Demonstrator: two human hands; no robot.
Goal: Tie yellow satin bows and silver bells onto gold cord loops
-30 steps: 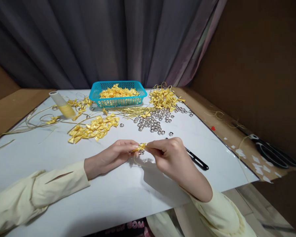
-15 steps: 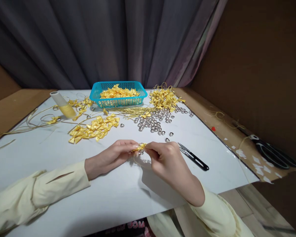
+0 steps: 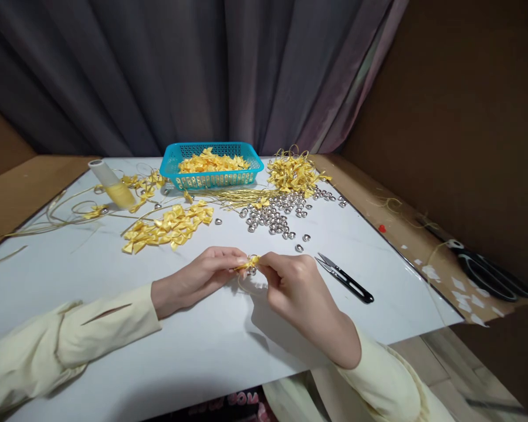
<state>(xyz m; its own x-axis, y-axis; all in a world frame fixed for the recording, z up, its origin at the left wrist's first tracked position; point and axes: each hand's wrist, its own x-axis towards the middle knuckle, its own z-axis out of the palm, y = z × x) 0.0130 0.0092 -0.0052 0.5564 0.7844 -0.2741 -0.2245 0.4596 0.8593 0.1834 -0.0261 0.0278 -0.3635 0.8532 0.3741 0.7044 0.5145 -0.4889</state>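
Note:
My left hand (image 3: 198, 276) and my right hand (image 3: 295, 288) meet over the white table (image 3: 167, 346), both pinching a small yellow ribbon bow (image 3: 250, 262) with a silver bead and a thin gold cord hanging under it. The fingertips of both hands are closed on it. Black thread snips (image 3: 345, 278) lie just right of my right hand. Behind my hands lie a pile of silver heart beads (image 3: 273, 215) and a heap of yellow bows (image 3: 169, 227).
A blue basket (image 3: 211, 165) of yellow bows stands at the back, with gold cords and tied bows (image 3: 293, 171) to its right. A bottle of glue (image 3: 111, 184) lies at the back left. Large black scissors (image 3: 484, 266) rest on the brown board at right.
My right hand has lowered and drawn slightly toward me while still pinching the bow, uncovering the snips' tip. The left hand has held still.

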